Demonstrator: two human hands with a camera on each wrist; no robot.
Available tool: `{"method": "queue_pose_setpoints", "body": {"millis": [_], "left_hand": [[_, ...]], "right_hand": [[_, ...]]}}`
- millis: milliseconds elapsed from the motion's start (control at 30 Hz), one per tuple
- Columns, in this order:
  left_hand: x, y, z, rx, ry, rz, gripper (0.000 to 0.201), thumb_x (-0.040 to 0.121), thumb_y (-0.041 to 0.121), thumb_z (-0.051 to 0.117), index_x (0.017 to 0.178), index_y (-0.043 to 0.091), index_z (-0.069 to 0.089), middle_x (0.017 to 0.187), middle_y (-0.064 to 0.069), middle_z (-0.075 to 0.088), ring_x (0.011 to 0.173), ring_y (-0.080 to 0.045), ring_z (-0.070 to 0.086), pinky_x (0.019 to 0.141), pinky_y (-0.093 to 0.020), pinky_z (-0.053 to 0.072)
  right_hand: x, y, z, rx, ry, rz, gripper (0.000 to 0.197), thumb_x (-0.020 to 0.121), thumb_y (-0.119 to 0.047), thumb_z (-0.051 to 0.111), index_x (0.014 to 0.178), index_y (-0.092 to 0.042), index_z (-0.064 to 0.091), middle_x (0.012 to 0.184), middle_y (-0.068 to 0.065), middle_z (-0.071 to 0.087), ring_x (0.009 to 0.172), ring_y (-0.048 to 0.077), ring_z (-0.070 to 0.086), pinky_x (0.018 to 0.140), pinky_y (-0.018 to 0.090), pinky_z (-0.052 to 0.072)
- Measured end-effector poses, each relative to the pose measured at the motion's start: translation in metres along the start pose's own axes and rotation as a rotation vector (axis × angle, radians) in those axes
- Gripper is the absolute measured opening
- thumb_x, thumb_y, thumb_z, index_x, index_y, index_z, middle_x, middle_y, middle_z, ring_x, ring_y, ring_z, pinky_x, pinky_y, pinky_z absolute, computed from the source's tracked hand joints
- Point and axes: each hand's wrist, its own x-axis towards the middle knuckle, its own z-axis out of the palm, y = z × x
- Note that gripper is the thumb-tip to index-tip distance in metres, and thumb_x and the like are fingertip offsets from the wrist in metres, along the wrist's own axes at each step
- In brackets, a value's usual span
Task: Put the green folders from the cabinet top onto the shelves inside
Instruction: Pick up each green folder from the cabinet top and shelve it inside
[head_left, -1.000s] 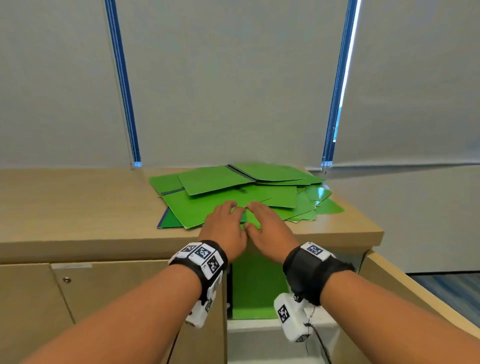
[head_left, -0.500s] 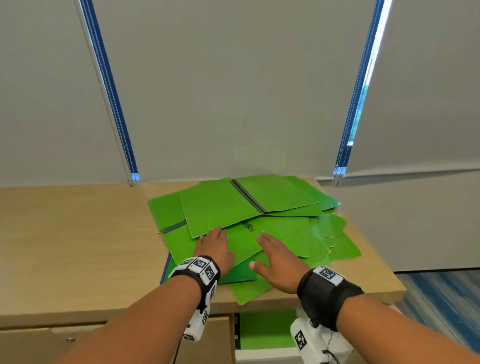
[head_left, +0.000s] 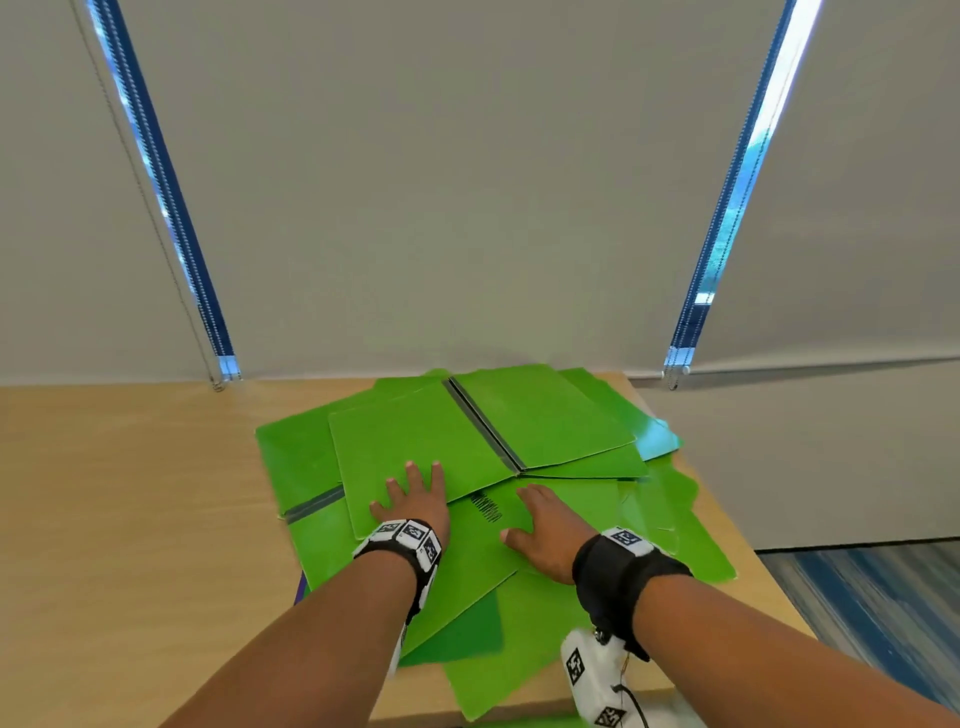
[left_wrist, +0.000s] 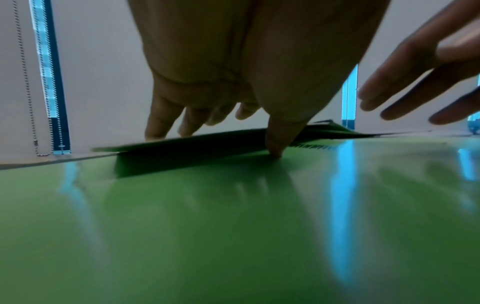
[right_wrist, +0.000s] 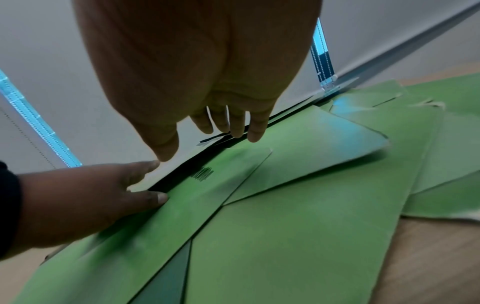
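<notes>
A loose pile of green folders (head_left: 524, 603) covers the right end of the cabinet top (head_left: 130, 493). Uppermost lies an open folder (head_left: 415, 441) with a grey spine. My left hand (head_left: 410, 499) has straight, spread fingers on that folder's near edge. In the left wrist view the left hand (left_wrist: 221, 131) has its thumb (left_wrist: 275, 150) tucked under the slightly raised edge, pinching it. My right hand (head_left: 545, 525) lies with fingers straight over the folder below (right_wrist: 221, 185), the one with black print. It grips nothing. The shelves inside are out of sight.
Grey roller blinds (head_left: 467, 182) hang right behind the cabinet, with a bead chain (head_left: 156, 218) at the left. The cabinet's right edge drops to blue carpet (head_left: 883, 597). A dark green folder (head_left: 457, 634) and a purple edge (head_left: 300, 592) show low in the pile. Some folders overhang the front edge.
Both hands slid forward over the pile; the left moved onto the top open folder. The view rose and closed in, so the cabinet's inside dropped out of sight.
</notes>
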Motion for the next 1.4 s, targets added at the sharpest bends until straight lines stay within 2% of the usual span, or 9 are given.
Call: {"method": "queue_pose_setpoints", "body": {"millis": [267, 533, 700, 867, 967, 1100, 1200, 1267, 1400], "left_hand": [[-0.03, -0.024, 0.01, -0.086, 0.122, 0.132, 0.087, 0.084, -0.01, 0.035, 0.152, 0.024, -0.007, 0.154, -0.013, 0.023, 0.131, -0.033, 0.042, 0.098, -0.043, 0.049], [-0.096, -0.047, 0.012, -0.646, 0.223, 0.23, 0.068, 0.096, 0.016, 0.043, 0.152, 0.031, 0.007, 0.157, -0.003, 0.016, 0.133, -0.015, 0.037, 0.101, -0.019, 0.031], [-0.094, -0.028, -0.034, -1.4, 0.036, -0.023, 0.093, 0.071, 0.088, 0.037, 0.148, 0.042, 0.015, 0.158, 0.006, 0.019, 0.14, -0.025, 0.033, 0.112, -0.056, 0.026], [-0.102, -0.02, -0.08, -1.826, -0.052, -0.04, 0.104, 0.055, 0.09, 0.051, 0.141, 0.034, 0.038, 0.139, -0.01, 0.049, 0.124, -0.032, 0.049, 0.102, -0.065, 0.034], [-0.106, -0.027, -0.085, -1.834, -0.075, -0.012, 0.098, 0.049, 0.074, 0.074, 0.131, 0.025, 0.052, 0.124, -0.009, 0.064, 0.114, -0.031, 0.061, 0.095, -0.062, 0.045], [-0.103, -0.046, -0.079, -1.645, 0.161, -0.218, 0.067, 0.05, 0.031, 0.074, 0.106, 0.002, 0.051, 0.092, -0.016, 0.058, 0.083, -0.033, 0.058, 0.079, -0.044, 0.047], [-0.113, -0.06, -0.08, -1.682, 0.15, -0.243, 0.019, 0.067, 0.007, 0.06, 0.081, 0.003, 0.048, 0.075, -0.012, 0.046, 0.071, -0.029, 0.051, 0.069, -0.045, 0.044], [-0.126, -0.071, -0.077, -1.74, 0.028, -0.195, 0.011, 0.074, -0.001, 0.054, 0.083, 0.0, 0.051, 0.072, -0.016, 0.052, 0.064, -0.03, 0.056, 0.07, -0.046, 0.05], [-0.152, -0.09, -0.047, -1.639, -0.247, -0.111, 0.032, 0.071, -0.005, 0.056, 0.102, -0.012, 0.061, 0.101, -0.033, 0.062, 0.086, -0.04, 0.062, 0.088, -0.062, 0.047]], "right_hand": [[0.035, 0.009, -0.012, 0.965, 0.222, 0.476, 0.112, 0.066, -0.066, 0.071, 0.146, -0.008, 0.02, 0.133, 0.016, 0.047, 0.127, 0.036, 0.049, 0.104, 0.048, 0.044], [0.022, 0.001, -0.031, 1.786, 0.302, 0.465, 0.033, 0.093, -0.005, 0.056, 0.124, 0.004, 0.05, 0.128, 0.022, 0.054, 0.095, 0.037, 0.064, 0.066, 0.042, 0.059], [0.001, -0.032, -0.021, 1.797, 0.129, 0.411, 0.021, 0.09, -0.006, 0.06, 0.11, -0.001, 0.053, 0.116, 0.024, 0.056, 0.064, 0.027, 0.069, 0.048, 0.027, 0.057], [-0.021, -0.063, -0.001, 1.678, -0.125, 0.314, 0.027, 0.088, -0.011, 0.065, 0.107, 0.007, 0.061, 0.102, 0.023, 0.07, 0.068, 0.026, 0.069, 0.07, 0.035, 0.06], [-0.028, -0.072, 0.012, 1.612, -0.179, 0.312, 0.049, 0.08, -0.016, 0.072, 0.12, 0.009, 0.058, 0.11, 0.023, 0.069, 0.086, 0.031, 0.069, 0.087, 0.044, 0.057], [-0.034, -0.079, 0.022, 1.323, -0.079, 0.411, 0.097, 0.04, -0.042, 0.091, 0.117, 0.005, 0.057, 0.088, 0.011, 0.063, 0.051, 0.013, 0.05, 0.043, 0.022, 0.047], [-0.036, -0.073, 0.014, 1.093, 0.079, 0.468, 0.128, 0.043, -0.048, 0.092, 0.145, -0.004, 0.027, 0.132, 0.018, 0.051, 0.096, 0.024, 0.06, 0.083, 0.038, 0.056], [-0.039, -0.062, 0.001, 0.881, 0.253, 0.466, 0.123, 0.06, -0.043, 0.087, 0.151, -0.01, 0.011, 0.153, 0.019, 0.023, 0.133, 0.035, 0.039, 0.108, 0.044, 0.037], [-0.05, -0.035, -0.013, 0.729, 0.315, 0.311, 0.091, 0.074, -0.017, 0.075, 0.149, -0.01, 0.024, 0.149, 0.013, 0.03, 0.134, 0.032, 0.039, 0.113, 0.042, 0.034]]}}
